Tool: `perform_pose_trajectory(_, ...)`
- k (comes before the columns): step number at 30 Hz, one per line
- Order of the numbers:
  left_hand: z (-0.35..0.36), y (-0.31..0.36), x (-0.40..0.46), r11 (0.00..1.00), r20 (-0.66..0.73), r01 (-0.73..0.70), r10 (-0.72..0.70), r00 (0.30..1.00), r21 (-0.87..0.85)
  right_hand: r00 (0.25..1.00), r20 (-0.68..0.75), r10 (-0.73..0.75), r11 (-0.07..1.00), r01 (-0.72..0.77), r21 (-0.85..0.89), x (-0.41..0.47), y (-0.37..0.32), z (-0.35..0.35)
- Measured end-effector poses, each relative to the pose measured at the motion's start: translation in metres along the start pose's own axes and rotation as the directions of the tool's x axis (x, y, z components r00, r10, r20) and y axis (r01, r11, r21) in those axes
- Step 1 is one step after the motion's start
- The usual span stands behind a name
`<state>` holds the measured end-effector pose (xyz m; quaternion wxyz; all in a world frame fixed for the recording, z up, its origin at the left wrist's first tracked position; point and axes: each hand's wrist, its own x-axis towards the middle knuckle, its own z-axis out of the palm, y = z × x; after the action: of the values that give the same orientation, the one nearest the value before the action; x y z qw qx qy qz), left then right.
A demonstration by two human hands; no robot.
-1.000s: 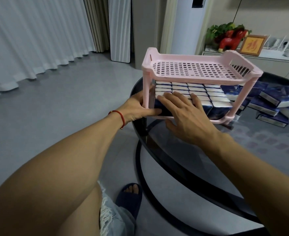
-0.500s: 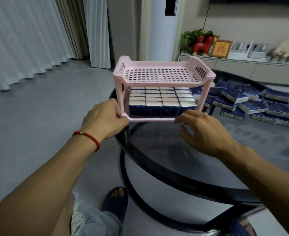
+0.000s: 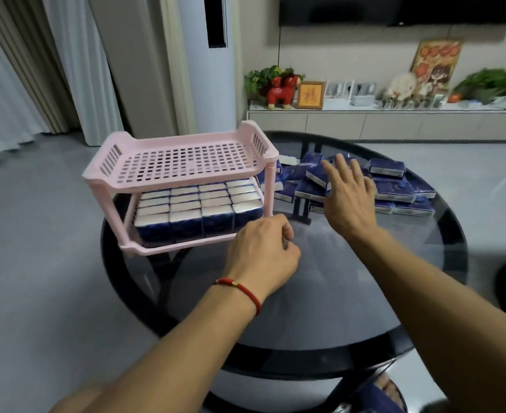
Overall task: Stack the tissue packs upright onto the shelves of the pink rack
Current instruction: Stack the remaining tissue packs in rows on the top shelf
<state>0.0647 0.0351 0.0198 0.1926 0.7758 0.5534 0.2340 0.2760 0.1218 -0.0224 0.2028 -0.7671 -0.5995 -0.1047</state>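
With the lower shelf point(image 3: 186, 244) packed upright and the top shelf point(image 3: 186, 165) bare, the right hand point(image 3: 347, 198) reaches spread-fingered for loose packs point(image 3: 391, 189) just beyond, while the left hand point(image 3: 263, 254), loosely curled, seemingly holds nothing.

Rack: the pink rack point(image 3: 180, 186) stands left of centre on the round glass counter point(image 3: 335, 293).
Lower shelf: packed with upright tissue packs point(image 3: 198, 210) in rows.
Top shelf: bare perforated tray.
Loose packs: blue packs point(image 3: 394, 189) piled at right of the rack.
Left hand point(image 3: 263, 251): fingers curled, holding nothing, just beside the rack's near right leg.
Right hand point(image 3: 347, 198): fingers spread, over the loose packs.
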Motion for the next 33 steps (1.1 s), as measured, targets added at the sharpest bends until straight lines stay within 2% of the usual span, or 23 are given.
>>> perform_pose_trajectory(2,0.008,0.000,0.003,0.999,-0.006,0.032,-0.033,0.999,-0.031,0.999,0.036,-0.007,0.999,0.009,-0.049,0.008,0.000,0.004)
perform_pose_trajectory(6,0.011,0.000,0.007,0.996,-0.018,0.037,-0.038,0.999,-0.079,0.987,-0.131,-0.087,0.992,0.075,-0.099,0.007,0.009,0.003)
perform_pose_trajectory(8,0.008,0.001,0.009,0.993,-0.023,0.032,-0.035,0.999,-0.117,0.983,-0.177,-0.056,0.998,0.061,0.027,0.005,0.015,-0.007)
perform_pose_trajectory(9,0.007,0.002,0.010,0.988,-0.027,0.032,-0.037,0.999,-0.150,0.987,-0.159,-0.017,0.984,0.045,0.173,0.002,0.016,-0.017)
perform_pose_trajectory(10,0.005,0.004,0.011,0.981,-0.036,0.032,-0.040,0.999,-0.193,0.994,-0.106,0.024,0.931,0.017,0.365,-0.004,0.017,-0.029)
perform_pose_trajectory(12,0.004,0.008,0.014,0.952,-0.064,0.030,-0.052,0.997,-0.304,0.997,0.069,0.032,0.692,-0.072,0.719,-0.020,0.017,-0.055)
perform_pose_trajectory(14,0.004,0.012,0.017,0.901,-0.041,0.069,-0.096,0.995,-0.429,0.964,0.261,-0.052,0.468,-0.207,0.859,-0.037,0.017,-0.075)
perform_pose_trajectory(16,0.005,0.018,0.018,0.800,0.054,0.147,-0.142,0.988,-0.581,0.918,0.366,-0.153,0.417,-0.276,0.866,-0.049,0.016,-0.086)
perform_pose_trajectory(18,0.007,0.021,0.017,0.682,0.154,0.209,-0.142,0.978,-0.700,0.886,0.398,-0.236,0.435,-0.270,0.859,-0.056,0.011,-0.089)
perform_pose_trajectory(20,0.009,0.016,0.017,0.672,0.166,0.202,-0.117,0.979,-0.712,0.900,0.368,-0.235,0.481,-0.222,0.848,-0.059,0.005,-0.087)
perform_pose_trajectory(22,0.009,0.008,0.015,0.708,0.146,0.208,-0.148,0.978,-0.675,0.955,0.257,-0.149,0.621,-0.112,0.775,-0.057,0.004,-0.073)
perform_pose_trajectory(24,0.006,-0.002,0.014,0.729,0.150,0.253,-0.204,0.967,-0.636,0.995,0.095,-0.045,0.834,-0.015,0.552,-0.049,0.008,-0.048)
perform_pose_trajectory(26,0.002,-0.010,0.012,0.736,0.157,0.292,-0.249,0.956,-0.611,1.000,0.013,-0.005,0.950,0.001,0.313,-0.038,0.011,-0.024)
perform_pose_trajectory(29,-0.005,-0.021,0.011,0.737,0.129,0.293,-0.273,0.953,-0.609,0.998,0.025,-0.063,0.993,0.060,0.103,-0.022,0.003,-0.004)
perform_pose_trajectory(31,-0.009,-0.027,0.011,0.749,0.117,0.280,-0.263,0.958,-0.601,0.992,0.043,-0.117,0.993,0.116,0.013,-0.013,-0.004,0.005)
perform_pose_trajectory(33,-0.012,-0.031,0.011,0.754,0.116,0.274,-0.257,0.959,-0.597,0.993,0.057,-0.105,0.994,0.107,-0.034,-0.008,-0.008,0.014)
